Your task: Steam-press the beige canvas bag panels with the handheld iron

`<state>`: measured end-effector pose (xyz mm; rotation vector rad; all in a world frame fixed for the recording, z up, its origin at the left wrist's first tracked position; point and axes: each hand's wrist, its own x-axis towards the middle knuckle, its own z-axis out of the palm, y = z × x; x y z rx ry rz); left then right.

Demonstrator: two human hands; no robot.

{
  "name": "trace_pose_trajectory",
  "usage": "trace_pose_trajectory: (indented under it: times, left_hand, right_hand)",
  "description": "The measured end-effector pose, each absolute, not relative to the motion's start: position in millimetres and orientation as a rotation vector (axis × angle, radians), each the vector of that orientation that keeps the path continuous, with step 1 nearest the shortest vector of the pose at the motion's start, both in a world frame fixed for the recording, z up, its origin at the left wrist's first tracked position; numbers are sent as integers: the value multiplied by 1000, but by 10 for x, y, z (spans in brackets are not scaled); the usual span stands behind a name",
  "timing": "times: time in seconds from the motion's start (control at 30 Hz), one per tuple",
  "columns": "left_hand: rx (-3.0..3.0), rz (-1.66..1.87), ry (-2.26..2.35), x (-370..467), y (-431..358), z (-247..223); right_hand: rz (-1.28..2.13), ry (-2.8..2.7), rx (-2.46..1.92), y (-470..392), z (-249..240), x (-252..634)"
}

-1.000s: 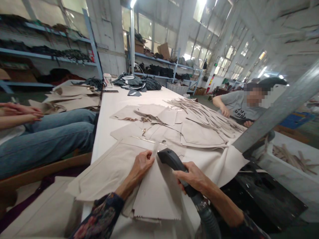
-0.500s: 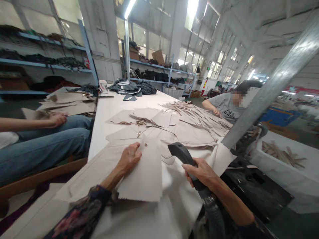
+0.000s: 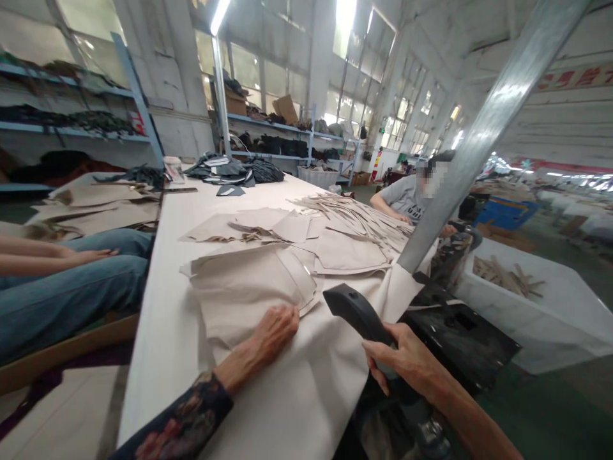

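My left hand (image 3: 272, 332) is closed at the right edge of a large beige fabric piece (image 3: 234, 287) spread on the table. Its fingertips are bent under, by the piece's curved, stitched corner. My right hand (image 3: 397, 358) grips a black curved vacuum nozzle (image 3: 352, 306), its flat mouth pointing up and left just above the cloth. A fitting (image 3: 433, 431) shows at the handle's lower end. Beyond my left hand lie more beige cut pieces (image 3: 249, 223) and another flat beige panel (image 3: 349, 246).
Many narrow beige strips (image 3: 359, 217) and dark fabric bundles (image 3: 230, 172) lie farther along the white table (image 3: 163, 268). A slanted metal post (image 3: 460, 172) rises at right, near a white bin (image 3: 550, 319) and a black box (image 3: 460, 345). One person sits at left, another works behind the post.
The small stack of beige panels with a metal snap has left my left hand and the view. My left hand is now at the large piece's edge. The view has swung right.
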<state>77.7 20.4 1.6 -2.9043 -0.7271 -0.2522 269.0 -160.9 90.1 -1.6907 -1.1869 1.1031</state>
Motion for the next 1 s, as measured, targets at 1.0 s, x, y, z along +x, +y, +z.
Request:
trace_pose_trajectory:
  times: [1.0]
  left_hand:
    - [-3145,-308,-859,735,255,-208]
  right_hand:
    - [1142,-1361,-1878,-1191,768,2597]
